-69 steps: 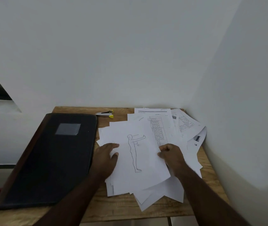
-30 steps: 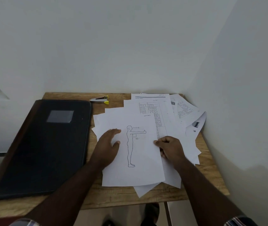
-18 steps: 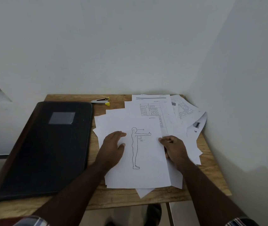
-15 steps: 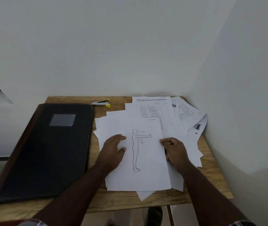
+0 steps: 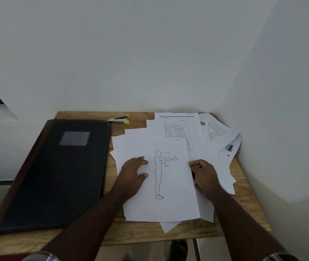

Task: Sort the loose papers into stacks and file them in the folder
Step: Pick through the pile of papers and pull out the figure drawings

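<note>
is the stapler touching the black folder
Apart. The head view shows bare wood between the stapler and the folder's far right corner.

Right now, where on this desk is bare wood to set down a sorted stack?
Bare wood on the desk runs along the near edge, below the loose papers, and in a back patch around the stapler beside the closed black folder. The right half is crowded with papers under both hands.
</note>
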